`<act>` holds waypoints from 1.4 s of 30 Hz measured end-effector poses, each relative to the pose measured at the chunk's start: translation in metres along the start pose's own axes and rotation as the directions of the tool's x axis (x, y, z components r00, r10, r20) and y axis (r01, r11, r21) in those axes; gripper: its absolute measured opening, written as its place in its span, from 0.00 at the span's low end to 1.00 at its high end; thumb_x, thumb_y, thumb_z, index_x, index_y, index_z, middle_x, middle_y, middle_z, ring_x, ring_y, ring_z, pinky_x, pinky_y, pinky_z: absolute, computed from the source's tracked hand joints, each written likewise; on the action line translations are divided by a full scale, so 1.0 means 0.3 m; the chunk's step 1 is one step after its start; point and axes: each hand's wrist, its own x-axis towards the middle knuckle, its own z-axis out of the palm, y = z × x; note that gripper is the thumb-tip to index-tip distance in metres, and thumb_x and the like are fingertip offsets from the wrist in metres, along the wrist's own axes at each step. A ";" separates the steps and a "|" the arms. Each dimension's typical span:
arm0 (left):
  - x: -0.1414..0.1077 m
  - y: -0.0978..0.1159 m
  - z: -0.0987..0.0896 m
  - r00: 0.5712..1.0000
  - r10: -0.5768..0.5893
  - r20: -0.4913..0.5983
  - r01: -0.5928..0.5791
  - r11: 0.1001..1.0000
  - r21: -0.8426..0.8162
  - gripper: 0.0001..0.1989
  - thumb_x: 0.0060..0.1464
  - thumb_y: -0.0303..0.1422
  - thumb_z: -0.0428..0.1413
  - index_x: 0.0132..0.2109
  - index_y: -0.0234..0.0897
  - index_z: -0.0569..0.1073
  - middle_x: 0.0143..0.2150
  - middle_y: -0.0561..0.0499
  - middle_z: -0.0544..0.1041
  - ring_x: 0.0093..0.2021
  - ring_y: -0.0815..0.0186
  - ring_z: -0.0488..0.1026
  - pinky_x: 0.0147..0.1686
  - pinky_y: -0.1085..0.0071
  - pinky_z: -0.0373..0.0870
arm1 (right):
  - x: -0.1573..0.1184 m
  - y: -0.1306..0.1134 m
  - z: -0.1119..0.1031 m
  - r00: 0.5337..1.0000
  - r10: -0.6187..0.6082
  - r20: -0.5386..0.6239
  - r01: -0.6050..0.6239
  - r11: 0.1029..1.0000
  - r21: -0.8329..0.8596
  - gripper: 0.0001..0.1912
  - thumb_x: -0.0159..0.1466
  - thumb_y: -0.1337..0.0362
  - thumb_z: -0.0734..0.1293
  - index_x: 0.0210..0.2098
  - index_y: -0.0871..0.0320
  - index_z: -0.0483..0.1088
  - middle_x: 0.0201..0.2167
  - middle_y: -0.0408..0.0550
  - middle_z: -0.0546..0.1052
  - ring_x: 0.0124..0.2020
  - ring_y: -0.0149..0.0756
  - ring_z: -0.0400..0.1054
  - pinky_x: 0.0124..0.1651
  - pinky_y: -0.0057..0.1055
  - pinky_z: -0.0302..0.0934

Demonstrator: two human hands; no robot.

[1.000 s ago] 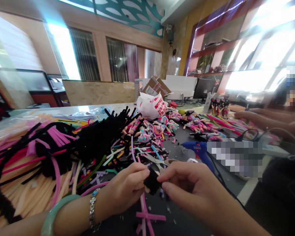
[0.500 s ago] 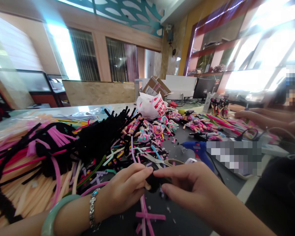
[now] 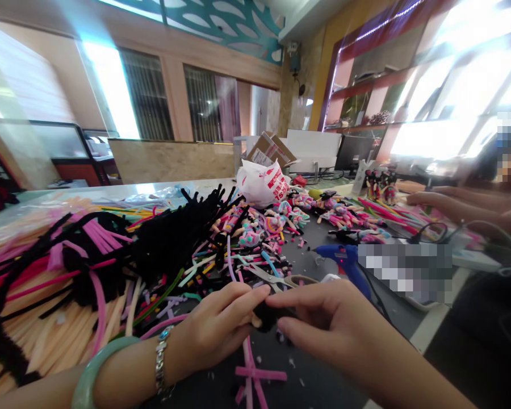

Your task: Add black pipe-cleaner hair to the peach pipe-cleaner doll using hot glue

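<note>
My left hand [image 3: 221,315], wearing a jade-green bangle and a silver bracelet, is closed on a pipe-cleaner doll. The doll has a fuzzy black top [image 3: 264,319] and a small peach tip. Below it, pink pipe cleaners [image 3: 251,363] with a crosspiece hang down; how they join is hidden by my fingers. From the other side, my right hand [image 3: 327,318] has its index finger and thumb pinched at the black part. Just behind my fingers lie scissors [image 3: 276,278], and a blue glue gun [image 3: 344,264] rests farther right.
Bundles of black pipe cleaners [image 3: 174,233] and peach ones [image 3: 46,352] cover the left side. Finished dolls [image 3: 272,218] and offcuts lie ahead, near a white plastic bag [image 3: 262,182]. Another person's arms [image 3: 455,204] are at the right, beside pink pipe cleaners [image 3: 392,216].
My left index fingertip has shifted slightly right over the black top, near my right index finger. My right hand has moved a little left, and less of the black part shows.
</note>
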 end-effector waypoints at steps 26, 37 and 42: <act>0.008 -0.009 0.016 0.968 -0.221 -0.123 0.211 0.973 -0.092 0.24 0.51 0.18 0.53 0.54 0.39 0.65 0.40 0.49 0.73 0.39 0.69 0.72 0.40 0.76 0.71 | 0.018 0.003 0.016 0.991 0.132 0.014 -0.128 0.918 0.376 0.08 0.62 0.70 0.60 0.29 0.55 0.55 0.20 0.33 0.61 0.16 0.21 0.53 0.17 0.18 0.47; 0.011 -0.016 0.021 0.908 -0.382 -0.170 0.374 0.924 -0.078 0.21 0.48 0.22 0.58 0.50 0.40 0.68 0.38 0.50 0.75 0.37 0.65 0.74 0.35 0.73 0.71 | 0.054 0.046 0.030 0.998 0.060 0.005 -0.054 0.855 0.516 0.10 0.62 0.65 0.65 0.30 0.56 0.57 0.23 0.36 0.70 0.17 0.21 0.61 0.21 0.19 0.50; 0.009 -0.017 0.029 0.879 -0.439 -0.186 0.428 0.898 -0.100 0.20 0.48 0.23 0.59 0.49 0.41 0.70 0.38 0.51 0.76 0.37 0.66 0.75 0.35 0.74 0.73 | 0.076 0.072 0.043 0.995 0.089 0.046 -0.100 0.833 0.544 0.13 0.61 0.57 0.66 0.32 0.56 0.57 0.22 0.37 0.72 0.16 0.25 0.65 0.19 0.20 0.51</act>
